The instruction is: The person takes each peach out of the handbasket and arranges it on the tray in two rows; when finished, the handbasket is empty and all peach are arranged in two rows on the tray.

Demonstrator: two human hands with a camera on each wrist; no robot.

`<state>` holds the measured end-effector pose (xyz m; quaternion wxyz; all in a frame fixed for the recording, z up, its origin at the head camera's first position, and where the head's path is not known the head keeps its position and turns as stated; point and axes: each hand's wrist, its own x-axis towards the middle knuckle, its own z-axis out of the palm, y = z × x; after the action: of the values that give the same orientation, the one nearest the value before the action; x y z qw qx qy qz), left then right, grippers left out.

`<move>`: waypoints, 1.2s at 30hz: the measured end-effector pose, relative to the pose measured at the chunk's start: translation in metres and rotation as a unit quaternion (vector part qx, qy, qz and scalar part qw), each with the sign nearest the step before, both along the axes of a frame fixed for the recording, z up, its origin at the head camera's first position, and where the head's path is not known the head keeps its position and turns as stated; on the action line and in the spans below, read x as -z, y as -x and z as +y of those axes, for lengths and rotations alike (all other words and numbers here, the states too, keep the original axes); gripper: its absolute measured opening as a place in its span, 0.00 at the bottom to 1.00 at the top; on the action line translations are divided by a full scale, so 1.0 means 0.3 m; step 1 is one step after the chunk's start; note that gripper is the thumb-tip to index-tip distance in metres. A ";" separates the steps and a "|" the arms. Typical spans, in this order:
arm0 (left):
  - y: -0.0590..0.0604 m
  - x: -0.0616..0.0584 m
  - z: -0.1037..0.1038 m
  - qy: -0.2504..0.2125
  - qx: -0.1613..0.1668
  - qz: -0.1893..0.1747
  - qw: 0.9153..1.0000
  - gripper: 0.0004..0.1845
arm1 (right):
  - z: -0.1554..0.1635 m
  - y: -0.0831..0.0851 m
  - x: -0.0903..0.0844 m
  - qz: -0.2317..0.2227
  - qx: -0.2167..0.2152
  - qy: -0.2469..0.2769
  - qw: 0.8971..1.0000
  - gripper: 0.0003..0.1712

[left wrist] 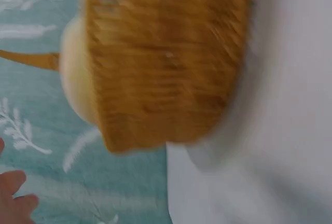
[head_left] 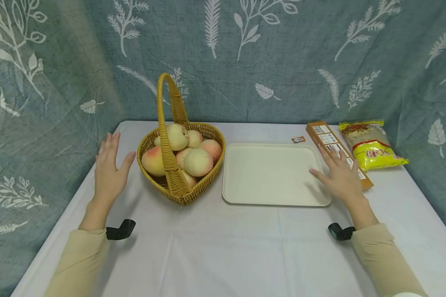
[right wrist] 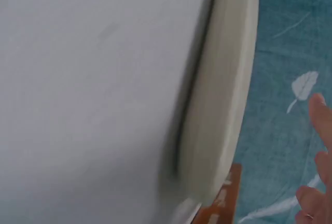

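A wicker basket [head_left: 187, 194] with a tall arched handle holds several peaches [head_left: 198, 162] at the left of the table. My left hand [head_left: 110, 171] is held up just left of the basket, fingers straight, touching nothing. In the left wrist view the basket's woven side [left wrist: 166, 63] looms large and blurred, with fingertips [left wrist: 13, 182] at the lower left edge. A cream rectangular tray [head_left: 275, 175] lies right of the basket, with nothing on it. Over its right end my right hand [head_left: 340, 177] is spread, holding nothing. The right wrist view shows the tray's edge [right wrist: 218, 89] and some fingers [right wrist: 322, 169].
Beyond the right hand lies a long brown box [head_left: 325, 134] with white labels. Beside it is a yellow plastic food bag [head_left: 375, 148]. A small orange packet [head_left: 298, 139] sits behind the tray. Patterned green-blue curtains [head_left: 223, 90] surround the white-covered table [head_left: 223, 247].
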<state>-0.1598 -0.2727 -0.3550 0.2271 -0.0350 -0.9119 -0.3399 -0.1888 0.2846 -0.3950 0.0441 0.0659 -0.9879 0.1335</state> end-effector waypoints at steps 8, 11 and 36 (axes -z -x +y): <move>0.005 -0.012 0.042 -0.157 0.060 -0.066 0.984 0.40 | -0.094 0.009 -0.061 0.001 -0.019 0.125 0.992 0.47; 0.022 0.009 0.026 -0.190 0.090 -0.119 0.970 0.45 | -0.131 0.014 -0.073 0.015 -0.041 0.182 0.982 0.42; 0.056 0.083 -0.010 -0.366 0.172 -0.255 0.878 0.52 | -0.745 0.115 -0.035 -0.086 -0.216 0.461 0.856 0.35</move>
<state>-0.1767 -0.2756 -0.3798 -0.0790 -0.0177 -0.7285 -0.6803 -0.2233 0.0612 -0.3844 -0.0458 0.2384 -0.7737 0.5851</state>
